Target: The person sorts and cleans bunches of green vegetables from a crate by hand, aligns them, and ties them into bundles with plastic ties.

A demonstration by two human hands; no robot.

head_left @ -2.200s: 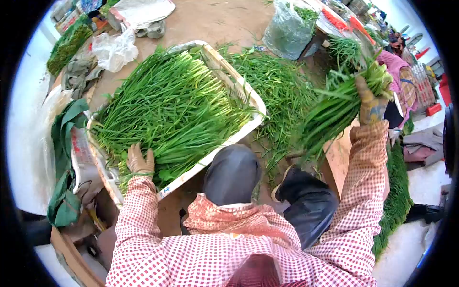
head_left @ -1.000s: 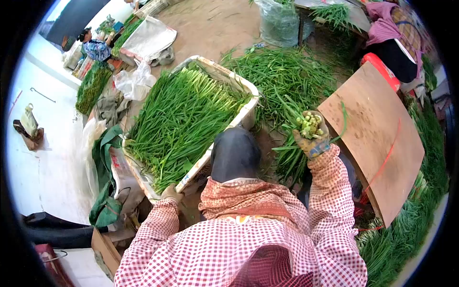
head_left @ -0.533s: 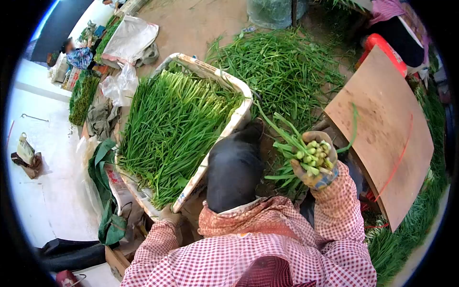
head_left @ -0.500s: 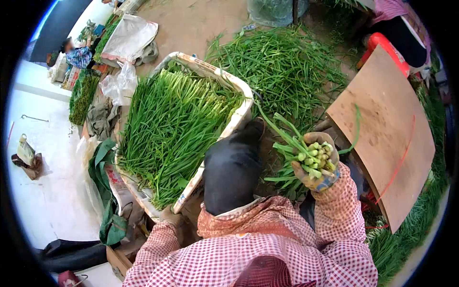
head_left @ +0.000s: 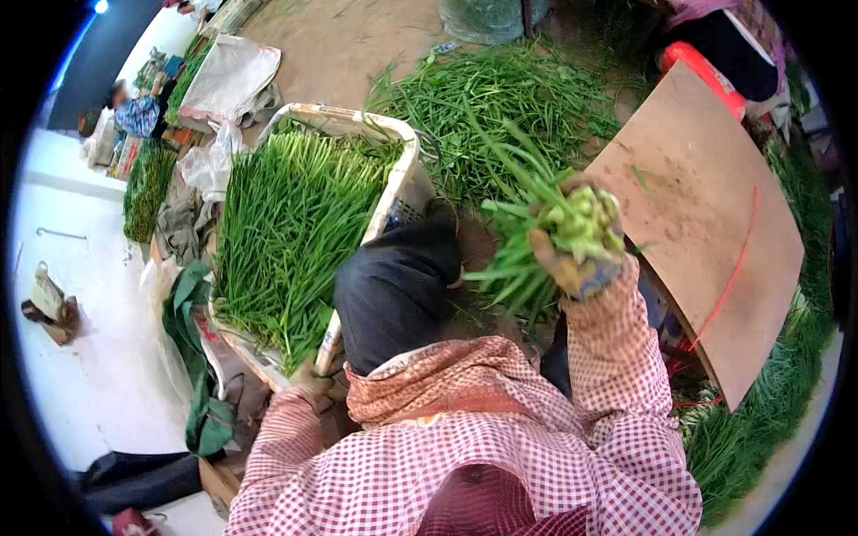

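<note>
My right hand [head_left: 576, 246], in a soiled work glove, is closed around a bunch of leafy green stalks [head_left: 581, 219]. Their pale cut ends face up toward me, and the long leaves hang away to the left. My gloved left hand [head_left: 310, 381] is at the near corner of a white plastic crate [head_left: 407, 170], closed on its rim; its fingers are partly hidden. Inside the crate lie long green stalks [head_left: 295, 228] in a dense layer, pale ends toward the far side. My dark-clad knee [head_left: 393, 295] rests against the crate's right side.
A loose heap of greens [head_left: 509, 116] covers the floor beyond the crate. On the right stands a brown board [head_left: 706, 214] with a red string, beside more greens [head_left: 760, 456]. White sacking [head_left: 228, 80] lies at upper left, near another person [head_left: 138, 114].
My right hand has lifted slightly with the bunch, whose cut ends are now blurred by motion. The whole view has shifted a little; my left hand stays at the crate's corner.
</note>
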